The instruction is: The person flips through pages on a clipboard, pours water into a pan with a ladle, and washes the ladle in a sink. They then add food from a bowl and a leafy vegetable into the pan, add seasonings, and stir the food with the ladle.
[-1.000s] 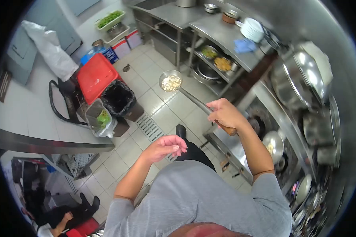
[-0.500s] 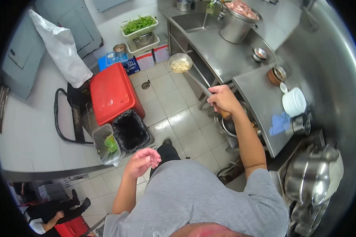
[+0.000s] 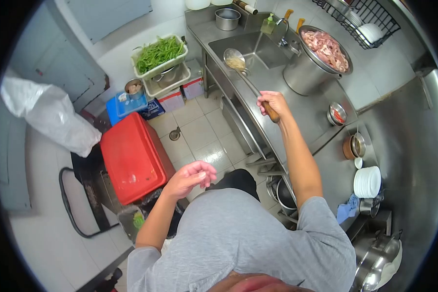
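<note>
My right hand (image 3: 274, 104) is wrapped around the wooden handle of a long metal ladle (image 3: 249, 86). Small pale pieces (image 3: 236, 63) lie in the ladle's bowl, which overlaps the near left part of the steel sink (image 3: 264, 45). My left hand (image 3: 191, 178) is in front of my body, palm turned inward and fingers loosely bent and apart, with nothing in it.
A large steel pot (image 3: 301, 75) bears a bowl of raw sliced meat (image 3: 324, 51) beside the tap (image 3: 281, 38). Stacked white plates (image 3: 367, 182) stand on the right counter. A red-lidded bin (image 3: 131, 158) and baskets of green vegetables (image 3: 159, 54) are at left.
My right hand has carried the ladle from above the floor to the sink. I have come closer to the sink, and my left hand has risen a little.
</note>
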{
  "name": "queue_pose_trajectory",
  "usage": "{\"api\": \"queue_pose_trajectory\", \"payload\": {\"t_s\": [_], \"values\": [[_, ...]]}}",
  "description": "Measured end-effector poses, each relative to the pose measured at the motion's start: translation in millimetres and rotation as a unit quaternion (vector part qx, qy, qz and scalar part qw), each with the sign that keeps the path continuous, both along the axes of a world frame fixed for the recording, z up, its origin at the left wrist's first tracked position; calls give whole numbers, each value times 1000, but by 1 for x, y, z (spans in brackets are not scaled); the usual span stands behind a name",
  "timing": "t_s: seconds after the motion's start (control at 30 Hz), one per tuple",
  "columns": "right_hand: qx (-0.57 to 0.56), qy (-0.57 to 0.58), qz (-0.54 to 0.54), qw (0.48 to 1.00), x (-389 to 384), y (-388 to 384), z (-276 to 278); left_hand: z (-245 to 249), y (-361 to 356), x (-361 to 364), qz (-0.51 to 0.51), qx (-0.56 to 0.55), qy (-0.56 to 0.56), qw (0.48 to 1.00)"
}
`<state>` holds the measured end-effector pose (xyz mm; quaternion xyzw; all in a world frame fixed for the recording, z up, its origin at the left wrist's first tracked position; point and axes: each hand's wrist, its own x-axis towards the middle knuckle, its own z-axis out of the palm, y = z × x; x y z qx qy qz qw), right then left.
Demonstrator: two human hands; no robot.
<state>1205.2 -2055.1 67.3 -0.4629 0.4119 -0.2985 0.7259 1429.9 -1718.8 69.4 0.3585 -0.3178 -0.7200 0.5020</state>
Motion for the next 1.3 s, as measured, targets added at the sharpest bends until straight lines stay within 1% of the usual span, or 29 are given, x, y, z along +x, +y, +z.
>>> {"api": "queue_pose_trajectory", "payload": {"t_s": [0.07,0.13,0.2,0.27,0.33,0.37,0.43,0.47,0.5,0.53,0.6,0.63,0.67,0.7,0.73,0.77,0.8,0.83,0.87,0.9,0.93,0.97,1.0,1.03,1.07,1.13,1.2,1.23,1.3], "values": [[78,-90,-30,992,15,-47,-29,7,-63,13,-18,-7,-79,997],[148,-180,-6,972,28,-82,-64,9,-121,22,-23,-5,-150,988],[218,-265,11,939,44,-116,-91,2,-184,31,-1,-11,-197,980],[233,-292,-4,928,63,-132,-105,-15,-240,41,18,-15,-253,967],[239,-271,-14,932,88,-143,-108,-23,-293,55,3,24,-257,966],[225,-257,-15,940,103,-148,-111,-28,-317,64,-3,42,-257,965],[190,-237,-15,953,132,-156,-120,-39,-360,84,-29,69,-210,975],[175,-236,-10,956,147,-159,-113,-46,-380,94,-41,80,-186,978],[184,-223,-10,957,163,-164,-114,-54,-397,103,-24,100,-155,983],[194,-211,-13,958,178,-171,-117,-61,-418,117,-48,111,-122,985],[163,-156,-7,974,200,-182,-128,-72,-451,144,-104,140,-52,983],[146,-123,-8,982,214,-187,-136,-73,-462,155,-84,177,-34,980],[119,-89,-6,989,226,-203,-136,-79,-479,166,-102,169,-47,979],[131,-65,30,989,232,-212,-131,-86,-489,176,-117,160,-60,978],[113,-41,45,992,238,-222,-125,-91,-497,187,-131,153,-75,977],[91,-21,58,994,242,-237,-119,-75,-508,195,-132,157,-65,976],[71,-1,70,995,243,-254,-113,-70,-522,209,-133,171,-21,976],[65,37,44,996,233,-274,-105,-67,-533,223,-133,191,25,972],[34,59,-26,997,216,-301,-106,-65,-545,236,-130,213,70,966],[7,80,-97,992,196,-332,-109,-59,-557,244,-138,227,84,960],[-1,147,-177,973,175,-367,-106,-56,-568,250,-152,237,93,955],[-11,126,-281,952,152,-400,-117,-55,-576,254,-162,247,102,950],[-78,218,-309,922,115,-445,-141,-54,-586,259,-168,258,111,945],[-28,130,-382,915,90,-486,-153,-54,-593,261,-171,259,125,942],[-3,52,-472,880,81,-512,-150,-57,-599,262,-172,272,153,934],[65,21,-560,826,49,-575,-165,-62,-615,263,-169,294,205,918],[128,-71,-540,829,32,-614,-176,-62,-627,261,-176,309,242,903],[116,-74,-578,805,32,-628,-180,-63,-633,259,-180,317,262,893],[133,-105,-562,810,21,-642,-207,-69,-641,256,-173,333,291,880]]}}
